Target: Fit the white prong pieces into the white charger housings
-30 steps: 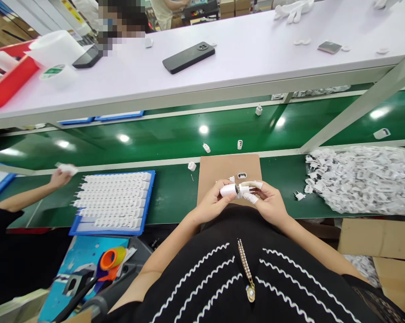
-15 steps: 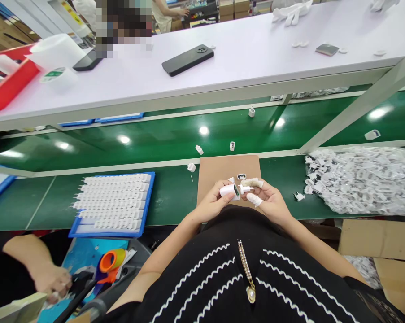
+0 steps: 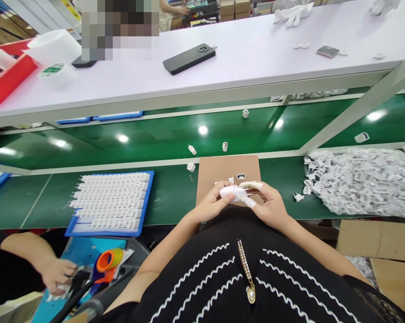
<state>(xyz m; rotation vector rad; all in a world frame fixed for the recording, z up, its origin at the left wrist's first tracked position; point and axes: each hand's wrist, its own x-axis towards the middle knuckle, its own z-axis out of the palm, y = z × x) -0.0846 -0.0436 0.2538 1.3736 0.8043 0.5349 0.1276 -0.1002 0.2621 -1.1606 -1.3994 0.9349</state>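
Note:
My left hand is closed around a white charger housing. My right hand, with white covers on thumb and forefinger, pinches a white plug cap by its pin side. The cap meets the open end of the housing; whether it is fully seated I cannot tell. Both hands are over a brown board. Just beyond the fingers, another housing shows its open end, and a loose plug cap is partly hidden by my left hand.
A blue tray holds rows of white chargers at left. To the right, a clear bag spills plug caps. Several chargers ride the green belt. Above runs a white shelf with a phone. A co-worker's hand is lower left.
My right hand has brought the plug cap leftward against the housing, closing the gap between them. The chargers on the belt have shifted left. The co-worker's hand has moved slightly.

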